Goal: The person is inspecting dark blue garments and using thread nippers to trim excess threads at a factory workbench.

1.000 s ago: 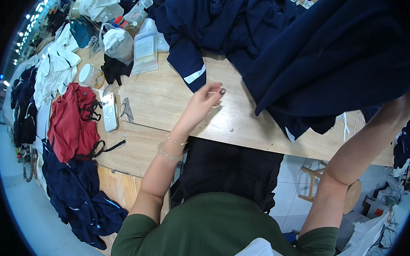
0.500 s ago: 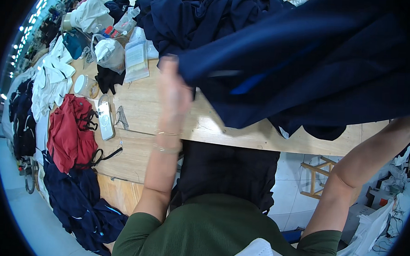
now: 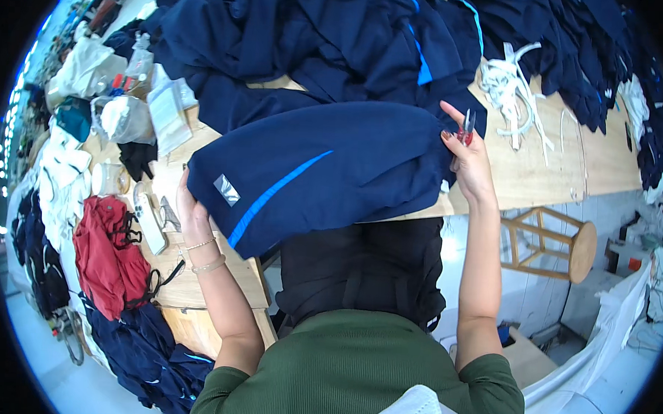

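A navy garment piece with a curved bright blue stripe and a small shiny patch is stretched between my two hands, over the table's front edge. My left hand grips its left end, thumb side showing and the other fingers behind the cloth. At the other end, my right hand holds the cloth's edge, partly hidden by it. Small red-handled thread snips are also in my right hand, blades pointing away from me.
Navy garments with blue trim lie heaped along the far side. White strips sit at the right of the wooden table. At the left are a red bag, a phone and plastic bags. A wooden stool stands at right.
The navy garment has come down from the upper right and is now spread in front of me. My left hand has moved left and nearer; my right hand with the snips has come into view.
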Motion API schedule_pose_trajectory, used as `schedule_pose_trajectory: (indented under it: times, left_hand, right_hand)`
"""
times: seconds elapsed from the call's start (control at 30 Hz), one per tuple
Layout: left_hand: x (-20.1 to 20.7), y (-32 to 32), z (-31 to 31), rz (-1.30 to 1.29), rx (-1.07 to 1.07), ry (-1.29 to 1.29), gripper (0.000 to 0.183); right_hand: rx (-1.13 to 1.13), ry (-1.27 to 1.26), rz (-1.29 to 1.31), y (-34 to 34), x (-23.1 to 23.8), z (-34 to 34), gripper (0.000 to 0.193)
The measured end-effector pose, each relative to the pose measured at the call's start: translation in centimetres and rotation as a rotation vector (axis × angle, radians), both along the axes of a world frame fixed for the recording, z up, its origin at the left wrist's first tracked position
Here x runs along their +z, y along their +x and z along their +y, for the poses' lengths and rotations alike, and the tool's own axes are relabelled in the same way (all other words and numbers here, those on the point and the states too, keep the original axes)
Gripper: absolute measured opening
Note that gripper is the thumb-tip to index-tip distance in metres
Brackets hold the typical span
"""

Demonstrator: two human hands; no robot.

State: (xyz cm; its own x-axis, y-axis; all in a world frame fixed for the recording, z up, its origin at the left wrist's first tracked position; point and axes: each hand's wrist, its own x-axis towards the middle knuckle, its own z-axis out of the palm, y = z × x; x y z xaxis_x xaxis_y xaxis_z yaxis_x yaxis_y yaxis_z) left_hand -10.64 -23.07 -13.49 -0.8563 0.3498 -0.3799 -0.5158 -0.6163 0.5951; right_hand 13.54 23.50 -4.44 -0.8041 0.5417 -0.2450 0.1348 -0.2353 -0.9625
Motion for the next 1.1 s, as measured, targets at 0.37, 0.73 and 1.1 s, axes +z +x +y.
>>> schedule_pose_trajectory:
  times: [0.37,0.73,1.1]
  left_hand:
    - [3.9,1.6,6.7,0.625,0.097,-1.391,0.069]
    - [11.4,14.2,29.5,1.505,-0.351,-0.597,0.032]
    - [8.6,12.7,30.9,1.326,-0.441,-0.577,0.016]
  right_hand:
    - [-0.112,-0.003,0.127,0.8,0.8,-1.2,0.041]
    - [-0.165,0.110,0.158,-0.9,1.8,-3.8,0.030]
    - [-0.100,-0.037,0.104,-0.7,-0.4,-2.2,0.039]
